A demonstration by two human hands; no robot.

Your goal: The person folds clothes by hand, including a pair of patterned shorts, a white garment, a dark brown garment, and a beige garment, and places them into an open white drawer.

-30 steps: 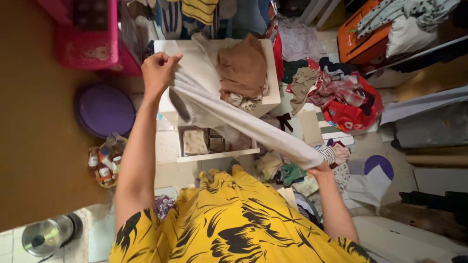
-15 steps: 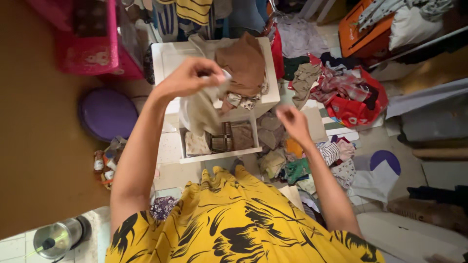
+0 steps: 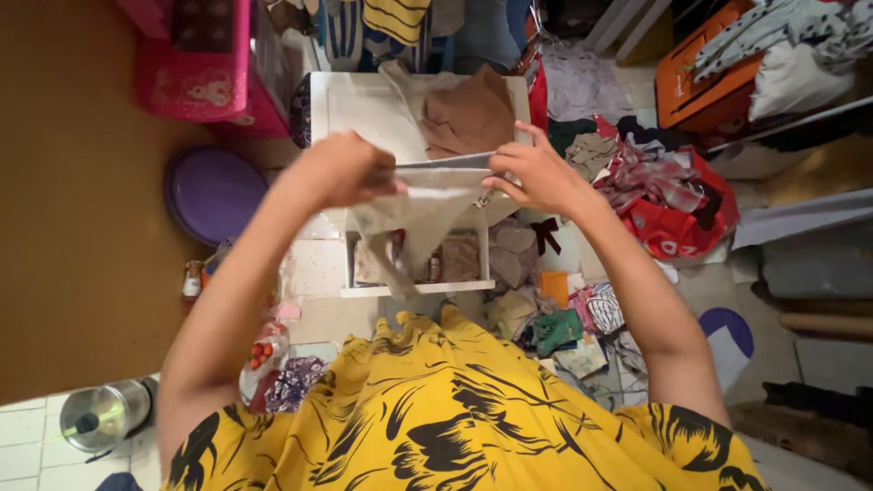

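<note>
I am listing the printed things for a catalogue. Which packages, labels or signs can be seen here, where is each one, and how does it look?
Pink box: top left on the floor, rectangular, with a small pale cartoon picture on its side.
Orange box: top right, under white cloth, rectangular, small dark mark on its side.
Clear bag: near the left elbow, small red round things inside.
No screens or signs show.

A small white table (image 3: 364,105) is seen from above, with an open shelf beneath it. To its left, a round purple lid (image 3: 211,191) is laid on bare brown floor (image 3: 73,227), and a pink box (image 3: 195,59) is set beyond that. Right of the table, the floor is covered by scattered clothes, a red bag (image 3: 691,218) and an orange crate (image 3: 696,77). Pale tiles and a steel pot (image 3: 105,414) are found at the lower left.
</note>
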